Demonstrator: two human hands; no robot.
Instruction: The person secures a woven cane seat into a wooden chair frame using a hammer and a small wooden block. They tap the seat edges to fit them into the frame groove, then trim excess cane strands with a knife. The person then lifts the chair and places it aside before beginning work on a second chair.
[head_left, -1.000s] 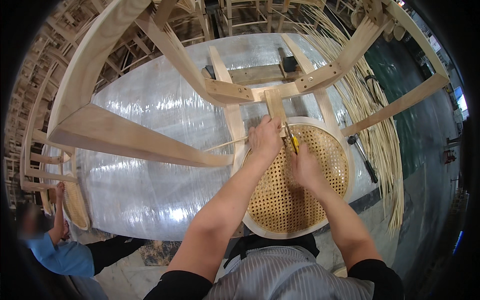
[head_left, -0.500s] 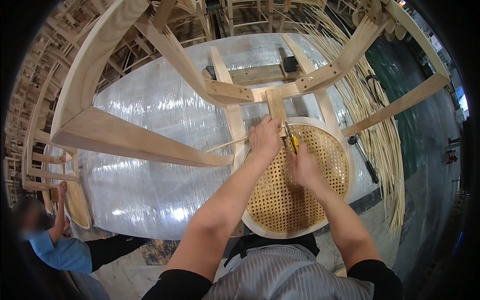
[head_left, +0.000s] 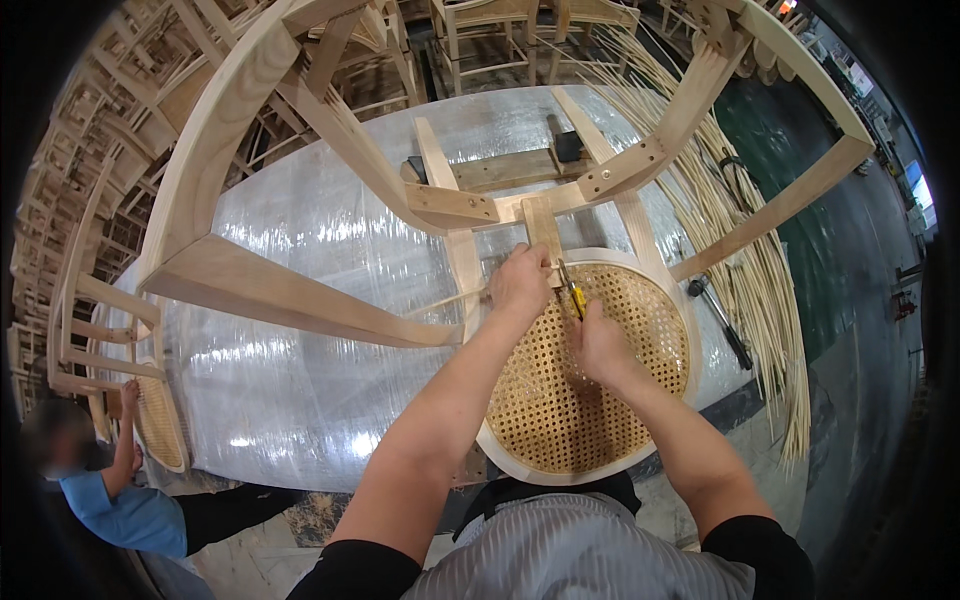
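Whole scene: since half a second ago, the chair frame (head_left: 310, 295), the round woven panel (head_left: 600, 425) and both hands have slid a little down and left in the view, all together. It looks like the head moved.
Work spot: the hands are at about the same place on the woven panel's far edge as before, so the small job there looks still under way.
Left hand: the left hand (head_left: 523, 281) is over the left part of the panel's far edge. Its fingers are curled in tight on a thin pale strip (head_left: 447, 303). Their tips are partly hidden.
Thin pale strip: it sticks out of that hand to the left of the panel.
Right hand: the right hand (head_left: 604, 345) is over the panel, its fingers closed round a yellow-handled tool (head_left: 577, 296).
Yellow-handled tool: its metal nose points at the panel's far edge, close to the left fingers. I can't tell if the nose is open.
Wood slat: the flat slat (head_left: 542, 225) comes down from beyond the panel and ends over its far edge.
Woven panel: it lies in front of the body, inside a pale ring.
Right side: a black-handled tool (head_left: 722, 325) and a heap of canes (head_left: 755, 290) lie right of the panel.
Left side: a co-worker in blue (head_left: 125, 510) is well left of the panel.
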